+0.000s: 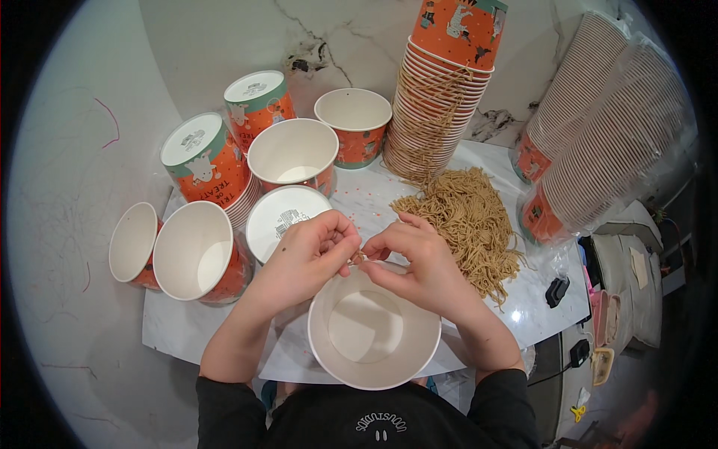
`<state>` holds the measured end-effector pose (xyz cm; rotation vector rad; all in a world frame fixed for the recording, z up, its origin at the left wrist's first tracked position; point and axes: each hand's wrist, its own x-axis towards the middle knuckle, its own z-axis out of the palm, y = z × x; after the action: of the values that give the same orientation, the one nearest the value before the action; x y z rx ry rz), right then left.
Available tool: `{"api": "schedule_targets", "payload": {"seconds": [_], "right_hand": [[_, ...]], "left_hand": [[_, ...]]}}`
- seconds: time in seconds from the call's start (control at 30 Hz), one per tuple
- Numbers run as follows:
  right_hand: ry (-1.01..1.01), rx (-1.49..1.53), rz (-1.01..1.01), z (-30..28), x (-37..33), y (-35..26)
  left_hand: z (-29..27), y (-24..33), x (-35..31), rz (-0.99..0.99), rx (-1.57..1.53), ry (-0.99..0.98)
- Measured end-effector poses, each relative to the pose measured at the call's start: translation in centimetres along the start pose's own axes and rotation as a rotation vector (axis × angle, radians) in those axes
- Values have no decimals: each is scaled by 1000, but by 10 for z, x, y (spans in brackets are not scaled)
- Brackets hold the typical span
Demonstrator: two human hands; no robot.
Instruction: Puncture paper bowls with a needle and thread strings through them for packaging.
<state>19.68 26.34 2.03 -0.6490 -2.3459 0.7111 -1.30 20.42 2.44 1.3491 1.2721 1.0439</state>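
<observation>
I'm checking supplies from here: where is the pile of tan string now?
In the head view, the pile of tan string lies right of centre on the table, beside the right hand and in front of the tall bucket stack.

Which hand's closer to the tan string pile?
Right: the right hand is just left of the tan string pile; the left hand is farther left.

The black top (321,423) has elbow-length sleeves (230,411) of the same black. Pale lettering (380,420) arches across the front, above two short, upright pale marks (381,435). The forearms (243,329), left hand (321,247) and right hand (411,254) are bare.
</observation>
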Motion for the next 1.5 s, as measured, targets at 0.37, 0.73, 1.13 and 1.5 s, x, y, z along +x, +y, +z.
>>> {"api": "schedule_targets", "payload": {"seconds": [0.37, 0.73, 1.13, 1.5], "right_hand": [[23, -10, -9, 4, -1, 4], [6, 15, 22, 5, 0, 1], [-1, 8, 17, 5, 0, 0], [-19, 16, 21, 3, 0, -1]], "left_hand": [[-1, 4, -2, -3, -7, -12], [-1, 7, -5, 49, 104, 19], [-5, 6, -8, 54, 221, -33], [-8, 5, -8, 106, 282, 35]]}}
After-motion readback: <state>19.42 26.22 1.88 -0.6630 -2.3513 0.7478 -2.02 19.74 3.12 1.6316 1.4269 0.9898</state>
